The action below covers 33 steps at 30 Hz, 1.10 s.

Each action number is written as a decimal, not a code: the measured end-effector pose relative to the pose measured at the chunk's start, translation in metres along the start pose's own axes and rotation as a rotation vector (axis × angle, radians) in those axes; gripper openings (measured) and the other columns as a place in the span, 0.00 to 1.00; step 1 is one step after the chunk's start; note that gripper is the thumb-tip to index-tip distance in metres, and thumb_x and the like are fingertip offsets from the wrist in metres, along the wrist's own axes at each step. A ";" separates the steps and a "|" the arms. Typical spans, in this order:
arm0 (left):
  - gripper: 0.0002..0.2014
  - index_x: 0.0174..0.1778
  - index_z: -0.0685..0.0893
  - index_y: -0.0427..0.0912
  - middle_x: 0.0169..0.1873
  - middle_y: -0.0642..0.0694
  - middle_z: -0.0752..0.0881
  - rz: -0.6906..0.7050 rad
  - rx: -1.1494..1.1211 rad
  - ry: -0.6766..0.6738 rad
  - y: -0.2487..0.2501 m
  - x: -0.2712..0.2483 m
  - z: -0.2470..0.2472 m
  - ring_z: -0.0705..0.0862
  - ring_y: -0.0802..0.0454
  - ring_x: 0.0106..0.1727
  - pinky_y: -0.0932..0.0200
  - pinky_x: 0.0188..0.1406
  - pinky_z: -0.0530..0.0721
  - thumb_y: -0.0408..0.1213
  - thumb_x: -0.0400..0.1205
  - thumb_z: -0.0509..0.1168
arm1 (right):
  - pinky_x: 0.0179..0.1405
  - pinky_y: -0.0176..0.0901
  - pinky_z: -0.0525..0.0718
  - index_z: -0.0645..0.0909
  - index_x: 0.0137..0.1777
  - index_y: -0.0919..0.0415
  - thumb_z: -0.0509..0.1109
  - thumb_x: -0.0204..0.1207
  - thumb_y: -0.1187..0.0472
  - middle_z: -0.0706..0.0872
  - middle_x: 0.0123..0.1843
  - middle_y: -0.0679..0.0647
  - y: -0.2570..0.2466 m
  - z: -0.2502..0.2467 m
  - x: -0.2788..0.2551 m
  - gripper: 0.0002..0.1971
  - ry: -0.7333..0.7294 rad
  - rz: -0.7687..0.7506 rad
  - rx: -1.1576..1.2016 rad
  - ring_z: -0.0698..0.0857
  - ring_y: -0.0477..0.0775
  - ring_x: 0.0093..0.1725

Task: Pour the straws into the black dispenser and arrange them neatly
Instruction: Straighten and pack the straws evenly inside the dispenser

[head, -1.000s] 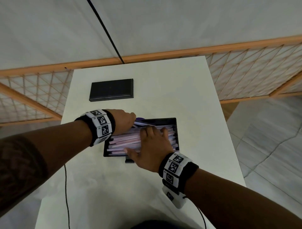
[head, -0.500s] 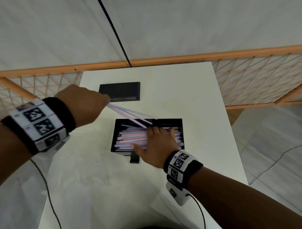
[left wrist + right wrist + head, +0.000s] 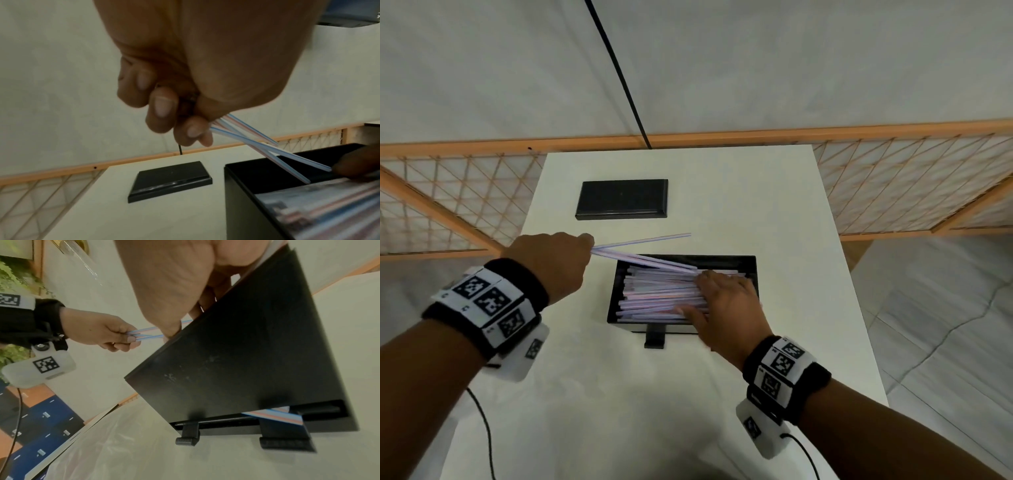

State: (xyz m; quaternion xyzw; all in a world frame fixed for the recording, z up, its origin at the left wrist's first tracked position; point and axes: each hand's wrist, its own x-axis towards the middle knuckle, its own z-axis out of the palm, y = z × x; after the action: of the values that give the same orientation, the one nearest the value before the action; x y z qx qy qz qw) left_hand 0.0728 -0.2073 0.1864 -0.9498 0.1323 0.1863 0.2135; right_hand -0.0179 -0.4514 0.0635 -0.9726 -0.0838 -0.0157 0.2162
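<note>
The open black dispenser (image 3: 615, 291) stands mid-table, filled with a pile of striped straws (image 3: 657, 294) lying lengthwise. My right hand (image 3: 722, 291) lies flat on the right part of the pile, fingers straight. My left hand (image 3: 585, 241) hovers just left of the box and pinches a few loose straws (image 3: 640, 245) by one end. They fan out to the right, their far tips over the dispenser's back edge. The left wrist view shows the pinch (image 3: 197, 128) on the held straws (image 3: 267, 151). More straws (image 3: 275, 416) show in the dispenser's front slot (image 3: 236, 369).
A flat black lid (image 3: 621, 198) lies on the white table (image 3: 791, 240) behind and left of the dispenser. A wooden lattice fence (image 3: 893, 185) runs behind the table. Cables trail from both wrist cameras over the table's near part.
My left hand drew a few straws out of the pile, lifted them up to the left, and now holds them lower beside the box. The right hand stayed on the pile.
</note>
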 end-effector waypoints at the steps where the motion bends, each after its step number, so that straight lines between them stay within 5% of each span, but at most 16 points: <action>1: 0.10 0.60 0.71 0.50 0.41 0.53 0.80 0.018 0.003 -0.009 0.004 -0.002 0.000 0.83 0.50 0.41 0.56 0.37 0.75 0.37 0.85 0.52 | 0.65 0.57 0.79 0.82 0.63 0.56 0.70 0.78 0.37 0.87 0.61 0.51 0.000 -0.001 -0.001 0.25 0.072 -0.015 0.057 0.85 0.57 0.59; 5: 0.16 0.70 0.66 0.48 0.54 0.49 0.83 0.156 0.069 -0.030 0.034 -0.005 0.007 0.86 0.46 0.49 0.54 0.39 0.75 0.38 0.85 0.53 | 0.67 0.56 0.75 0.78 0.65 0.58 0.73 0.76 0.39 0.79 0.67 0.55 -0.005 -0.009 -0.002 0.27 0.288 -0.151 0.179 0.78 0.58 0.67; 8: 0.22 0.77 0.62 0.49 0.63 0.47 0.77 0.303 0.088 -0.012 0.059 0.000 0.020 0.84 0.45 0.54 0.52 0.39 0.75 0.42 0.86 0.57 | 0.76 0.59 0.66 0.70 0.80 0.55 0.64 0.77 0.30 0.73 0.79 0.53 -0.009 -0.013 0.007 0.39 0.096 -0.234 0.066 0.72 0.56 0.78; 12: 0.24 0.78 0.63 0.52 0.66 0.49 0.73 0.397 0.058 -0.082 0.064 0.011 0.027 0.81 0.46 0.59 0.51 0.44 0.78 0.46 0.85 0.59 | 0.77 0.65 0.65 0.65 0.84 0.54 0.56 0.74 0.21 0.76 0.79 0.50 -0.007 -0.003 0.017 0.47 -0.249 -0.232 -0.117 0.76 0.56 0.75; 17: 0.09 0.57 0.79 0.58 0.54 0.59 0.77 0.292 -0.296 -0.006 0.039 0.035 -0.004 0.80 0.54 0.54 0.53 0.52 0.79 0.47 0.82 0.62 | 0.77 0.66 0.64 0.55 0.87 0.54 0.57 0.71 0.19 0.74 0.79 0.52 -0.004 0.002 0.021 0.53 -0.339 -0.195 -0.169 0.76 0.59 0.74; 20: 0.18 0.65 0.73 0.55 0.60 0.56 0.75 0.245 -0.196 -0.043 0.037 0.062 -0.002 0.80 0.51 0.59 0.52 0.52 0.81 0.43 0.80 0.67 | 0.74 0.67 0.67 0.44 0.89 0.58 0.57 0.68 0.18 0.73 0.79 0.55 -0.006 0.003 0.024 0.60 -0.368 -0.156 -0.169 0.74 0.61 0.75; 25: 0.12 0.56 0.84 0.43 0.52 0.45 0.86 0.225 -0.029 -0.186 0.053 0.093 0.015 0.86 0.45 0.52 0.53 0.49 0.86 0.41 0.78 0.71 | 0.75 0.69 0.68 0.58 0.85 0.57 0.61 0.62 0.15 0.73 0.77 0.57 -0.013 0.003 0.036 0.60 -0.459 -0.039 -0.148 0.72 0.60 0.76; 29: 0.10 0.54 0.85 0.43 0.50 0.43 0.87 0.216 -0.009 -0.175 0.064 0.098 0.026 0.86 0.44 0.51 0.55 0.44 0.82 0.37 0.78 0.72 | 0.69 0.66 0.69 0.77 0.70 0.54 0.59 0.61 0.15 0.75 0.65 0.54 -0.013 0.006 0.033 0.50 -0.370 -0.079 -0.212 0.74 0.59 0.66; 33: 0.10 0.55 0.85 0.44 0.51 0.43 0.85 0.255 0.040 -0.144 0.066 0.103 0.026 0.86 0.43 0.52 0.55 0.47 0.83 0.35 0.78 0.72 | 0.70 0.65 0.67 0.81 0.66 0.55 0.60 0.62 0.16 0.74 0.63 0.52 -0.013 0.007 0.032 0.47 -0.330 -0.089 -0.201 0.73 0.57 0.66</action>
State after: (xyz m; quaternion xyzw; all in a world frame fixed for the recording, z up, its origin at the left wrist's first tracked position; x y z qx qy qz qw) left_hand 0.1351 -0.2707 0.0987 -0.9050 0.2400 0.2769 0.2160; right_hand 0.0112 -0.4322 0.0644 -0.9740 -0.1591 0.1260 0.1005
